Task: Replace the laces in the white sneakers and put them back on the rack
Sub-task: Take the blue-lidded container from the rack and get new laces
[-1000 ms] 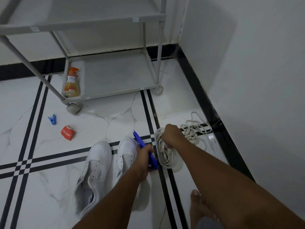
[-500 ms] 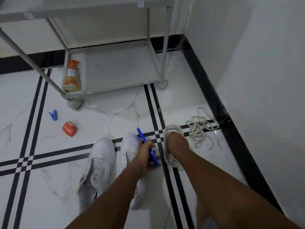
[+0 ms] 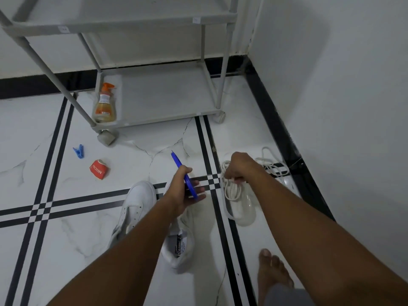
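Two white sneakers lie on the tiled floor without laces: one (image 3: 134, 206) at the left, the other (image 3: 180, 246) partly hidden under my left forearm. My left hand (image 3: 183, 191) grips blue scissors (image 3: 184, 175) above the second sneaker, tip pointing away. My right hand (image 3: 239, 166) pinches a bundle of white laces (image 3: 231, 191) inside a clear plastic bag (image 3: 245, 208) on the floor. A second loose heap of white laces (image 3: 273, 164) lies behind that hand near the wall. The grey rack (image 3: 154, 100) stands at the back.
An orange spray bottle (image 3: 104, 104) stands on the rack's bottom shelf. A blue clothes peg (image 3: 79, 150) and a red crumpled cup (image 3: 99, 170) lie on the floor at the left. The wall with its black skirting (image 3: 287, 133) runs along the right. A bare foot (image 3: 272, 270) rests at the bottom right.
My right hand has taken hold of the laces in the bag and lifted them a little. My left hand with the scissors has risen slightly above the sneaker.
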Demonstrator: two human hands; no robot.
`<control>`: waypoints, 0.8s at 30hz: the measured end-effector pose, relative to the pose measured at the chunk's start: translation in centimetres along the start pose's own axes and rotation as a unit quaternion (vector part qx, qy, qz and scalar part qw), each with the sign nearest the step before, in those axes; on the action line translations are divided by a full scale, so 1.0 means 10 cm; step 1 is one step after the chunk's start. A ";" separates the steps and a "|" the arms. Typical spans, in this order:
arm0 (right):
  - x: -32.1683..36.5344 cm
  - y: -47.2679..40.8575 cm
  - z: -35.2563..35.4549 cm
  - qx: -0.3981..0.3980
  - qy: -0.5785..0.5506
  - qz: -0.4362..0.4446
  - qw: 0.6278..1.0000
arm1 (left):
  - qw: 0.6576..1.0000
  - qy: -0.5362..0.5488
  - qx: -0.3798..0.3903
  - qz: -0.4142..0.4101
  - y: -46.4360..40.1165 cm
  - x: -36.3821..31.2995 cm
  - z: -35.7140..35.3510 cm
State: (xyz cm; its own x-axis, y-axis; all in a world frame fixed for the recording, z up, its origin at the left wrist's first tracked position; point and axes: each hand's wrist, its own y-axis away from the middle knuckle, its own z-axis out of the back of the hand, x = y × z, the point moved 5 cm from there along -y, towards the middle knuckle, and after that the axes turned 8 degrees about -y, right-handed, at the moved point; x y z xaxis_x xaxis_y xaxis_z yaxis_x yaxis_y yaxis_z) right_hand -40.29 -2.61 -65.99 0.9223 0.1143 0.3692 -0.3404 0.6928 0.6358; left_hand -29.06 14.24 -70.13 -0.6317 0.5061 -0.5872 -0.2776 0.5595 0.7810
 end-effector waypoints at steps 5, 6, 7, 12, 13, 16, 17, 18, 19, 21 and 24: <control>0.43 0.27 0.31 0.117 -0.045 -0.009 0.992 | 0.998 -0.034 -0.013 -0.057 0.21 -0.45 -0.01; 0.49 0.32 0.30 0.130 -0.049 -0.004 0.990 | 0.997 -0.046 -0.015 -0.066 0.24 -0.51 -0.01; 0.53 0.35 0.28 0.135 -0.061 0.002 0.989 | 0.995 -0.059 -0.017 -0.076 0.29 -0.56 -0.01; 0.56 0.38 0.00 0.136 -0.167 0.019 0.976 | 0.986 -0.099 -0.059 -0.119 0.40 -0.63 0.00; 0.53 0.35 -0.08 0.143 -0.174 0.015 0.974 | 0.982 -0.118 -0.069 -0.130 0.41 -0.61 0.00; 0.42 0.29 -0.15 0.111 -0.190 0.009 0.976 | 0.959 -0.202 -0.092 -0.175 0.38 -0.51 -0.02; 0.38 0.28 -0.15 0.095 -0.226 0.011 0.969 | 0.949 -0.230 -0.099 -0.191 0.38 -0.47 -0.05; 0.34 0.29 -0.14 0.095 -0.289 0.010 0.953 | 0.938 -0.256 -0.104 -0.209 0.35 -0.42 -0.11; 0.31 0.30 -0.15 0.116 -0.367 0.005 0.923 | 0.924 -0.287 -0.111 -0.228 0.32 -0.37 -0.17; 0.21 0.32 -0.16 0.166 -0.497 -0.012 0.851 | 0.898 -0.339 -0.130 -0.250 0.25 -0.27 -0.30; -0.04 0.18 -0.17 0.096 -0.444 -0.012 0.891 | 0.906 -0.348 -0.132 -0.203 0.11 -0.07 -0.51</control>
State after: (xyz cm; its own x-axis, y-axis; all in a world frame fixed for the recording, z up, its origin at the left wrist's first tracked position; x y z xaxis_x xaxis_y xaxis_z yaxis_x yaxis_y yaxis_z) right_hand -40.96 -0.18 -66.14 0.4500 -0.5666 0.6903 -0.4259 0.5433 0.7235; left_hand -32.64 11.17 -67.74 0.1452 0.6362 -0.7577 -0.6064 0.6624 0.4400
